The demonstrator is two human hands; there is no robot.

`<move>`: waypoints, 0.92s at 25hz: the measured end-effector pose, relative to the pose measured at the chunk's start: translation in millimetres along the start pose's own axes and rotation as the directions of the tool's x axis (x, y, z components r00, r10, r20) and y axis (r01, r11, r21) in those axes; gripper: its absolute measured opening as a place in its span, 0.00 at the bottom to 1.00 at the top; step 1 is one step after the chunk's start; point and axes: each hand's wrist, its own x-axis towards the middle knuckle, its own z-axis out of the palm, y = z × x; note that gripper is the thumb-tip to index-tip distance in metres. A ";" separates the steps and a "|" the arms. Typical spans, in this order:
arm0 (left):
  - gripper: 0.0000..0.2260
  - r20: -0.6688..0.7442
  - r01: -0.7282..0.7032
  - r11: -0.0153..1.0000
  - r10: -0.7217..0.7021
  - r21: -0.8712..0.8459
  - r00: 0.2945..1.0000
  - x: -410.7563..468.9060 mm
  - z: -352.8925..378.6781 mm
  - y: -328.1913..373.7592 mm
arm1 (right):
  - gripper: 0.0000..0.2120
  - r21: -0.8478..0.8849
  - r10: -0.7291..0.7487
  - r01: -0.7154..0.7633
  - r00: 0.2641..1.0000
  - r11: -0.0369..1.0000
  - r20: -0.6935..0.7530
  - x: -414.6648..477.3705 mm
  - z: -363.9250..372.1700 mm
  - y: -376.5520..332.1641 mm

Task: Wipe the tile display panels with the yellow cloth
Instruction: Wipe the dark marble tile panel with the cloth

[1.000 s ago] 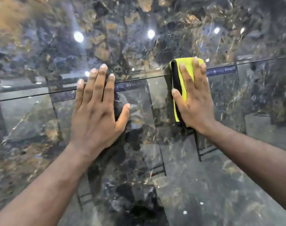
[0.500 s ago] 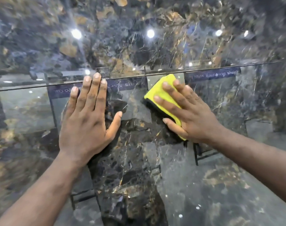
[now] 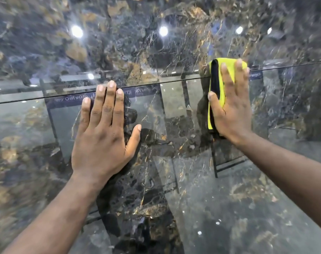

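Glossy dark marble tile display panels fill the view: a lower panel [image 3: 192,208] and an upper panel [image 3: 137,43], split by a thin seam that runs across the middle. My right hand [image 3: 231,110] lies flat with straight fingers on the folded yellow cloth [image 3: 223,85], which has a black edge, and presses it against the tiles across the seam at the right. My left hand [image 3: 103,134] rests flat on the lower panel left of centre, its fingers straight and their tips reaching the seam.
The polished tiles mirror round ceiling lights [image 3: 77,31] and dark display frames. A blue label strip [image 3: 70,100] with mirrored lettering shows just under the seam at the left.
My right hand has slid the yellow cloth to the right and up along the seam, turning from slanted to upright. My left hand has stayed in place on the lower panel.
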 end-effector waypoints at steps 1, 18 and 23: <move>0.38 0.001 -0.005 1.000 0.005 0.001 1.000 -0.4 0.7 -0.4 | 0.34 -0.011 0.067 -0.067 0.998 0.998 -0.015 -8.6 3.8 -7.9; 0.39 0.008 -0.057 0.997 0.057 -0.049 0.998 40.9 6.7 74.5 | 0.32 -0.008 -0.042 0.042 0.999 0.999 -0.005 -0.7 -10.8 77.1; 0.38 -0.004 -0.021 0.998 0.021 -0.059 1.000 80.8 23.6 129.0 | 0.30 -0.109 -0.576 0.583 0.812 0.805 0.091 13.6 -30.8 132.3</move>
